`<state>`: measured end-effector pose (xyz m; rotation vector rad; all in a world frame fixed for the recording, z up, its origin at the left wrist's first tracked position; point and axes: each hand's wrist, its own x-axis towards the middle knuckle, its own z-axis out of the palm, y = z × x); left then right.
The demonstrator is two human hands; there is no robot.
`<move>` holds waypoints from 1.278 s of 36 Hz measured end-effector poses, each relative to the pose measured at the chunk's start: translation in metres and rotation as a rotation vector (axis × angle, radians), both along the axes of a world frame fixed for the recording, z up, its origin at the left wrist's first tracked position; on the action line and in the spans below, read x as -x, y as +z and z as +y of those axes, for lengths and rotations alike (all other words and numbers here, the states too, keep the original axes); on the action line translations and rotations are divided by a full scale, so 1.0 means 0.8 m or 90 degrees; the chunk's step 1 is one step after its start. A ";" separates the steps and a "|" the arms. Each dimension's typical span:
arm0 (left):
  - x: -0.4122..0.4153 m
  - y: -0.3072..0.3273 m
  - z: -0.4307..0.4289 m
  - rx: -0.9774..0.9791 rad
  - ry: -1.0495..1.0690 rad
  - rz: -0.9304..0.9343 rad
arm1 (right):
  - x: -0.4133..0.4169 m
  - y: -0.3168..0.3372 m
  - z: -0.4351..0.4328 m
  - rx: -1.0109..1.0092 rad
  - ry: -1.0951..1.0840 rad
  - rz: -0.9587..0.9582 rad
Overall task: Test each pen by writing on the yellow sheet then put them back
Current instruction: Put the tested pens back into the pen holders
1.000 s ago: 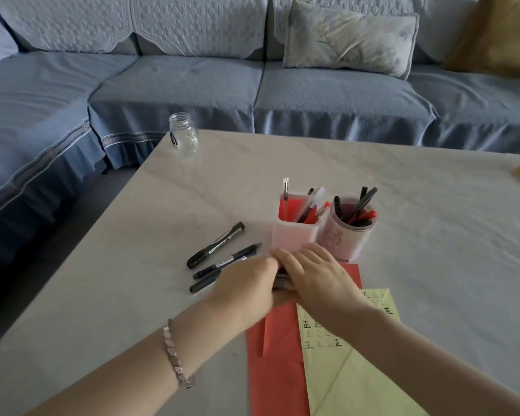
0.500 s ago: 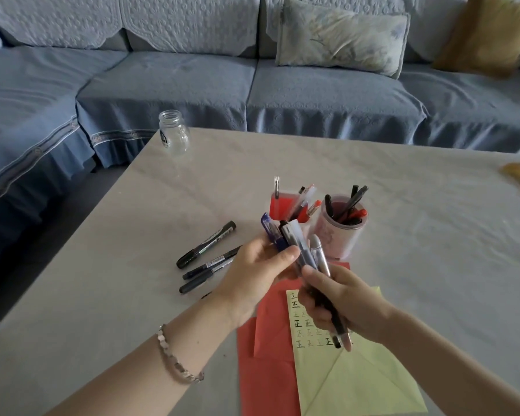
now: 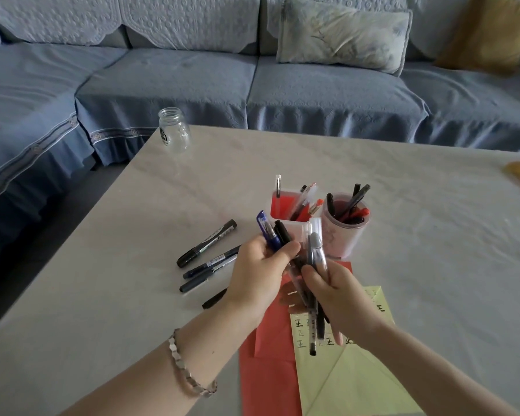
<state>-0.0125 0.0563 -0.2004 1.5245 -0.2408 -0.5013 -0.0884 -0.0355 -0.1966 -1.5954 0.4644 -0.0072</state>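
My pale stone-look table (image 3: 433,250) had a glass jar (image 3: 174,130) by its far left corner. Four dark pens (image 3: 210,262) lay loose on the left. A square holder (image 3: 296,225) and a round cup (image 3: 347,238) stood touching mid-table. Nearest me, a red sheet (image 3: 267,370) sat partly under the yellow sheet (image 3: 357,385).

1. The table (image 3: 403,235) top looks like pale veined stone, smooth with a low sheen.
2. The jar (image 3: 174,130) is clear, glossy glass.
3. The sofa cover (image 3: 162,85) is blue quilted cloth with an embossed pattern; the cushion (image 3: 342,34) is pale printed cloth.
4. The yellow sheet (image 3: 357,382) and red sheet (image 3: 267,370) are matt, creased paper.
5. The square holder (image 3: 282,207) and round cup (image 3: 342,238) are cloudy translucent plastic.
6. The held pens (image 3: 315,247) are plastic, some clear-barrelled and shiny; the loose markers (image 3: 207,243) are black, slightly glossy plastic.
7. The bracelet (image 3: 186,376) is silvery metal links.
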 end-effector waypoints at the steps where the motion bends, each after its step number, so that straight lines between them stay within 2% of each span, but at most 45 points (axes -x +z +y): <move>1: -0.001 0.002 0.000 0.029 -0.009 0.029 | 0.000 -0.001 -0.002 0.013 -0.007 -0.006; 5: -0.008 0.008 0.008 0.144 0.001 0.127 | -0.004 -0.003 -0.016 0.064 -0.076 0.002; 7: -0.016 0.008 0.015 0.181 0.015 0.163 | -0.009 0.001 -0.024 -0.009 -0.117 -0.006; 11: -0.027 0.004 0.028 0.208 0.017 0.228 | -0.018 0.021 -0.037 -0.204 -0.110 -0.022; 18: -0.043 -0.002 0.033 0.188 0.028 0.223 | -0.062 0.060 -0.046 -0.269 -0.147 -0.166; 20: -0.044 -0.002 0.033 0.181 0.025 0.212 | -0.086 0.068 -0.047 -0.189 -0.178 -0.232; 23: -0.044 -0.002 0.034 0.186 0.031 0.216 | -0.122 0.068 -0.047 0.019 -0.246 -0.282; 27: -0.048 -0.002 0.037 0.187 0.048 0.211 | -0.153 0.038 -0.045 0.156 -0.297 -0.218; 35: -0.059 -0.012 0.043 0.108 0.074 0.142 | -0.168 -0.003 -0.035 0.246 -0.273 -0.153; 39: -0.060 -0.014 0.041 0.079 0.078 0.111 | -0.159 -0.003 -0.033 0.261 -0.235 -0.180; 44: -0.051 -0.013 0.039 -0.005 0.010 -0.012 | -0.125 0.023 -0.027 0.443 -0.215 -0.267; 46: -0.045 -0.009 0.036 -0.026 -0.030 -0.076 | -0.105 0.037 -0.021 0.413 -0.173 -0.275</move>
